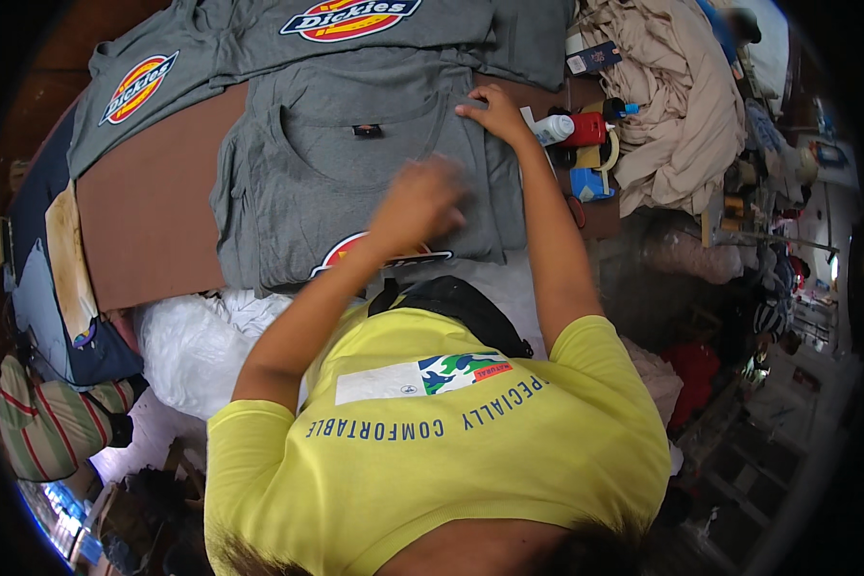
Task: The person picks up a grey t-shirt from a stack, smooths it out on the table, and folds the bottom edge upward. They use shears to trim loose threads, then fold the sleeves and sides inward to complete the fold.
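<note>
A grey T-shirt point(355, 206) lies spread in front of me, its wide neckline and dark neck label point(367, 131) facing up. Part of a coloured logo print point(341, 254) shows at its near edge, below my left forearm. Over the middle of the shirt is my left hand point(420, 204), smeared by motion, so its fingers cannot be made out. My right hand point(497, 113) rests at the shirt's far right shoulder, with thumb and fingers apart and nothing visible in its grip.
More grey printed shirts point(202, 58) lie along the far side of the brown tabletop point(154, 230). To the right stand a white bottle point(554, 129), a red container point(588, 130) and a blue container point(590, 182), beside heaped beige cloth point(677, 106). White plastic sheeting point(187, 350) bunches at the near left.
</note>
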Motion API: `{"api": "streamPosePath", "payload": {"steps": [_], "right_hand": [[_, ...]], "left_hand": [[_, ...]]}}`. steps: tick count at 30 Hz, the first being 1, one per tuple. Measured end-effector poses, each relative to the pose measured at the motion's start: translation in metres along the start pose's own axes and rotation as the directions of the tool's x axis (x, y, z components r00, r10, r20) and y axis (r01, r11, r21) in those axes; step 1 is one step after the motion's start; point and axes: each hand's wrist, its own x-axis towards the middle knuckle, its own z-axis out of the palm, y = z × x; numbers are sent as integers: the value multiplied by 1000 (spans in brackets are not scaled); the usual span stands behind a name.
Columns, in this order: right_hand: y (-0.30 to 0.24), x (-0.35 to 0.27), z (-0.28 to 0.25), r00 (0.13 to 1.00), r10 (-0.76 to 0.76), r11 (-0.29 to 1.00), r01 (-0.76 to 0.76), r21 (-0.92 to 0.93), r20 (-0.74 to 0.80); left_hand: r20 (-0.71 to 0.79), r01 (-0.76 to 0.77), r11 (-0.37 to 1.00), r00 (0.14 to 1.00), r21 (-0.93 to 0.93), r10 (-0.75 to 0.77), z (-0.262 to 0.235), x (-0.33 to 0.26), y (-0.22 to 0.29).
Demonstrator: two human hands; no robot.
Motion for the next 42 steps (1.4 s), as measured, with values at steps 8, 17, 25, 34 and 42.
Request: {"api": "streamPosePath", "payload": {"steps": [8, 17, 25, 34, 42], "right_hand": [[-11, 12, -2, 989, 136, 979, -142, 149, 52], [-9, 25, 16, 997, 2, 998, 2, 62, -71], [-14, 24, -5, 973, 116, 986, -88, -143, 199], [-27, 30, 18, 987, 50, 978, -18, -206, 153], [-31, 35, 25, 989, 120, 964, -95, -247, 86]], "left_hand": [[461, -260, 963, 865, 70, 200, 74, 1, 30], [498, -261, 964, 843, 46, 204, 69, 8, 29], [-175, 130, 978, 979, 163, -101, -10, -12, -62], [-257, 397, 609, 916, 686, -307, -107, -34, -189], [-228, 470, 529, 859, 706, -459, -109, -19, -201]]}}
